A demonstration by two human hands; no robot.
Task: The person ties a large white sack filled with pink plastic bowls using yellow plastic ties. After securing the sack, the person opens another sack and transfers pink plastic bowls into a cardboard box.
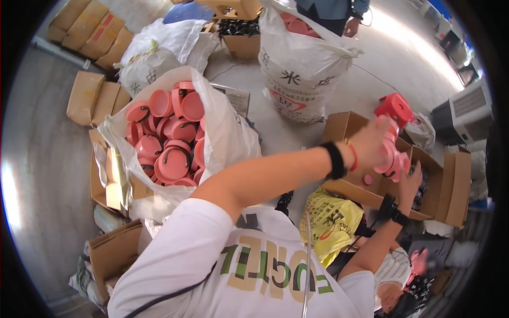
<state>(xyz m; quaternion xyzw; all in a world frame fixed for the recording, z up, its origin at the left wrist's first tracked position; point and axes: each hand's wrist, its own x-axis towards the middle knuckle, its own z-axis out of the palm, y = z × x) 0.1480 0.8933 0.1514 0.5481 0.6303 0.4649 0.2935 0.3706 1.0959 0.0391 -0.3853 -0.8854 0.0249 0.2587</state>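
Both my hands are out to the right, above an open cardboard box [344, 130]. My left hand [368, 146], blurred by motion, is closed around a bunch of pink round plastic lids [389, 156]. At the lower end of that bunch, my right hand [410, 185] has its fingers curled against the lids. One loose pink lid [368, 179] lies in the box beneath. To the left, a big white woven sack [222, 132] stands full of more pink lids [172, 161], some with black straps.
Another white sack [297, 63] stands at the back, with a person's hand [351, 26] beside it. A red plastic stool [395, 108] is beyond the box. A yellow bag [331, 217] lies near my right forearm, another person sits at lower right [392, 270], and a grey appliance [466, 111] stands at far right.
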